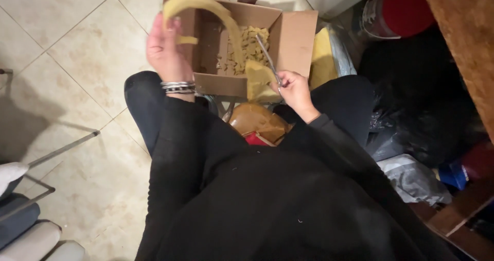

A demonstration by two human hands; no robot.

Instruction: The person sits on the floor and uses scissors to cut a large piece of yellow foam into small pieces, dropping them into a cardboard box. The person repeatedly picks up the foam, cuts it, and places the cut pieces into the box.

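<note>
Head view, looking down over a lap in black clothing. Left hand, wrist ringed with silver bangles, closed around one end of a long, curved, yellow foam strip arching over an open brown cardboard box. Right hand wrapped around the handles of slim metal scissors, blades pointing into the box beside the strip's wider lower end. Small yellow cut pieces heaped inside. Beige tiled floor to the left.
</note>
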